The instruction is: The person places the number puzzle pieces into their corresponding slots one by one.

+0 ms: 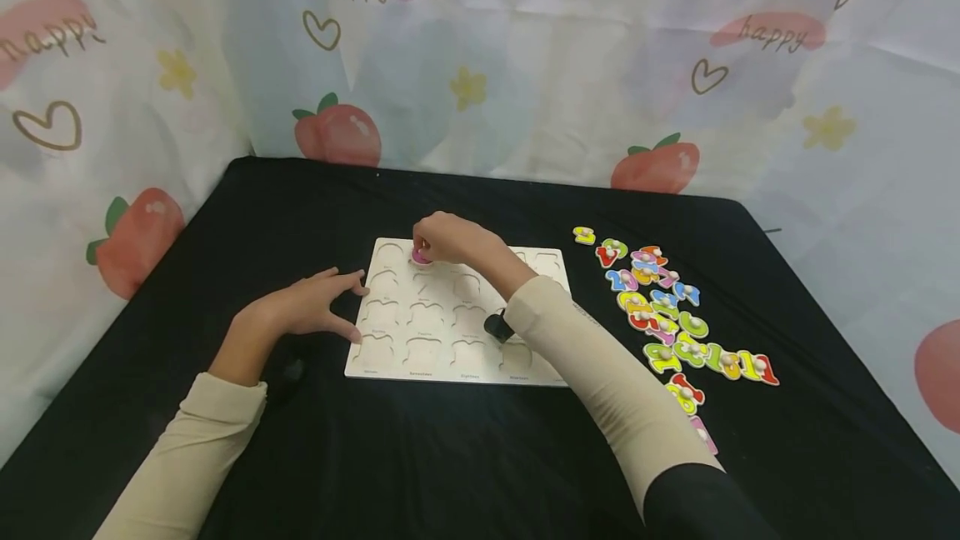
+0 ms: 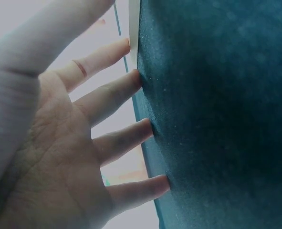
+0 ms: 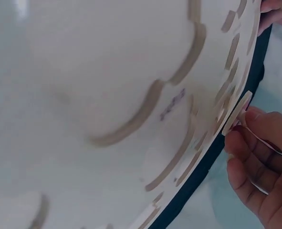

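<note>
A pale wooden puzzle board (image 1: pixel 442 361) with rows of number-shaped recesses lies on the black cloth. Over its top row my right hand (image 1: pixel 450 237) pinches a pink puzzle piece (image 1: pixel 422 257); the right wrist view shows the piece (image 3: pixel 237 113) tilted on edge between thumb and fingers (image 3: pixel 255 164), its number not readable. My left hand (image 1: pixel 303 304) is spread at the board's left edge, thumb and index fingertip touching it. In the left wrist view the fingers (image 2: pixel 117 100) are spread, their tips against the dark cloth and the board's side.
Right of the board, several colourful number pieces with knobs (image 1: pixel 663 302) lie in a loose, partly overlapping line. A yellow piece (image 1: pixel 584 235) sits apart at its far end. The black-covered table (image 1: pixel 450 457) meets a printed fabric backdrop (image 1: pixel 525 65) behind and at the sides.
</note>
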A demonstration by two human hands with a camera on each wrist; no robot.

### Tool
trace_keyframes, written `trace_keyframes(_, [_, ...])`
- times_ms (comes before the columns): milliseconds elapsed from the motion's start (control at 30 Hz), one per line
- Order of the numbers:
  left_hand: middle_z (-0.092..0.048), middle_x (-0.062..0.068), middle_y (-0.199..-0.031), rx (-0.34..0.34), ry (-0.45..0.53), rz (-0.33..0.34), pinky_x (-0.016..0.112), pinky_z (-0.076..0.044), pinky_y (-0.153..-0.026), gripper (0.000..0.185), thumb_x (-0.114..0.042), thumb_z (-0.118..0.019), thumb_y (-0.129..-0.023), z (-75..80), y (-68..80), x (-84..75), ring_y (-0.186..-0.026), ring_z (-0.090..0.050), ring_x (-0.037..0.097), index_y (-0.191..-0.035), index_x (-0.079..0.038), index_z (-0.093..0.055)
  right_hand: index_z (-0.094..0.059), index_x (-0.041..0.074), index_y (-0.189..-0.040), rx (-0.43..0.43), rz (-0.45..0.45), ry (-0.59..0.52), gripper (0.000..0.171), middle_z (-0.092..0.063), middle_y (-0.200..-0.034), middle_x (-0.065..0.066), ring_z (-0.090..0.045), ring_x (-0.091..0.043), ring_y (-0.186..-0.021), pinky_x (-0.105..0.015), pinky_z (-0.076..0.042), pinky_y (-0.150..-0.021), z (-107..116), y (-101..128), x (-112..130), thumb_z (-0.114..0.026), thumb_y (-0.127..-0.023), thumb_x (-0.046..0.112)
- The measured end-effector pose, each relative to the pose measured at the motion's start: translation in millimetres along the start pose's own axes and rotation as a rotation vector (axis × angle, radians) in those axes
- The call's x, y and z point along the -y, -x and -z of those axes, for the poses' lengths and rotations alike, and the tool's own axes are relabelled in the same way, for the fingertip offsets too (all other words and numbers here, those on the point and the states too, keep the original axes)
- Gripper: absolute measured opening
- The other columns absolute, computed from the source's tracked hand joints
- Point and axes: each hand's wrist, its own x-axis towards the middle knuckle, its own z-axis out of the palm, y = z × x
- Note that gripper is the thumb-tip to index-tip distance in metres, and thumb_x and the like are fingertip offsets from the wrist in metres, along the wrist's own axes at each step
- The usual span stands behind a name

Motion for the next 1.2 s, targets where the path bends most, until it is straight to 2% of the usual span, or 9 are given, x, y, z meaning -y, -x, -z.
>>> trace_keyframes(267, [-0.031, 0.021, -0.147, 0.001, -0.002, 0.002, 0.065, -0.021, -0.101, 0.081, -0.046, -0.077, -0.073, -1.6, 1.0, -0.2, -0.137, -0.011, 0.045, -0.137, -0.007, -0.046, -0.067, 0.011, -0.106, 0.060, 0.023, 0.092, 0.019, -0.063, -0.093, 0.000, -0.053, -0.012, -0.076, -0.023, -0.047, -0.068, 0, -15, 20, -0.055, -0.092, 0.007])
trace_keyframes(467, [-0.033, 0.022, -0.147, 0.003, -0.005, 0.005, 0.066, -0.022, -0.100, 0.081, -0.045, -0.077, -0.073, -2.2, 1.0, -0.5, -0.137, -0.012, 0.046, -0.137, -0.008, -0.046, -0.068, 0.009, -0.106, 0.050, 0.034, 0.101, 0.017, -0.063, -0.095, -0.002, -0.053, -0.013, -0.076, -0.023, -0.047, -0.067, 1, -24, 32, -0.058, -0.093, 0.010])
trace_keyframes(733, [-0.029, 0.021, -0.148, 0.007, -0.014, 0.015, 0.070, -0.019, -0.098, 0.079, -0.047, -0.076, -0.074, -2.6, 0.8, -2.9, -0.137, -0.012, 0.047, -0.136, -0.009, -0.046, -0.071, 0.009, -0.095, 0.004, 0.024, 0.157, 0.013, -0.060, -0.079, -0.001, -0.047, -0.013, -0.065, -0.022, -0.039, -0.056, -1, -32, 37, -0.058, -0.091, 0.007])
trace_keyframes(867, [-0.030, 0.021, -0.148, 0.012, -0.021, 0.015, 0.070, -0.017, -0.099, 0.079, -0.047, -0.076, -0.074, -2.1, 1.7, -1.7, -0.137, -0.011, 0.046, -0.137, -0.009, -0.046, -0.069, 0.009, -0.092, -0.018, 0.031, 0.154, 0.012, -0.059, -0.077, -0.001, -0.045, -0.012, -0.062, -0.022, -0.036, -0.054, -2, -35, 41, -0.058, -0.092, 0.006])
trace_keyframes(1000, [-0.030, 0.020, -0.148, 0.013, -0.017, 0.019, 0.070, -0.016, -0.099, 0.078, -0.047, -0.076, -0.074, -1.0, 2.5, -0.1, -0.137, -0.011, 0.046, -0.136, -0.009, -0.047, -0.069, 0.009, -0.095, -0.017, 0.034, 0.146, 0.012, -0.062, -0.084, -0.002, -0.049, -0.012, -0.065, -0.022, -0.041, -0.056, -2, -37, 44, -0.058, -0.092, 0.007])
trace_keyframes(1200, [-0.031, 0.018, -0.149, -0.001, -0.017, 0.006, 0.069, -0.014, -0.100, 0.078, -0.047, -0.077, -0.073, 0.8, 1.6, 1.1, -0.137, -0.011, 0.045, -0.134, -0.009, -0.048, -0.068, 0.008, -0.103, -0.010, 0.026, 0.185, 0.014, -0.065, -0.094, -0.004, -0.057, -0.015, -0.074, -0.026, -0.050, -0.069, -2, -41, 47, -0.060, -0.093, 0.013])
